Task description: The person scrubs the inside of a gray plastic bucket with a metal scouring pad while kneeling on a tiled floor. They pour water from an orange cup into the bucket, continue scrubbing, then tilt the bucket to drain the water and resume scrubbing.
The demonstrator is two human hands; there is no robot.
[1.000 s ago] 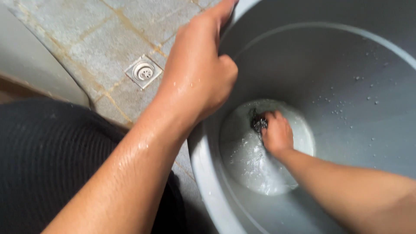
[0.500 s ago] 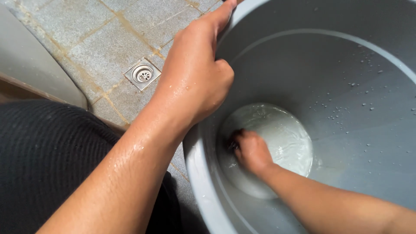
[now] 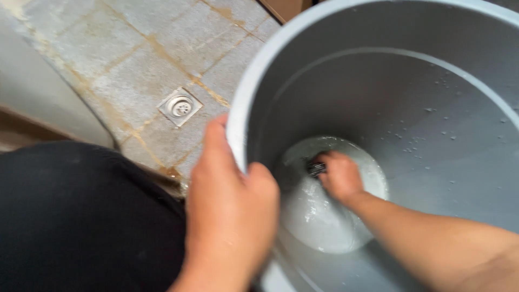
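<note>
Grey bucket rim now gripped lower by left hand; right hand seemingly clutches dark scrubber, moved right.

Left hand: bare, with no glove, ring or watch visible; it was blurred in the head view.
Right hand: bare too, and small in the view.
Arms: the right forearm, entering from 4 o'clock, was uncovered, with no sleeve showing.
Clothing: dark, near-black fabric filled the 8 o'clock corner, covering the person's leg or lap; its weave was too blurred to tell.
</note>
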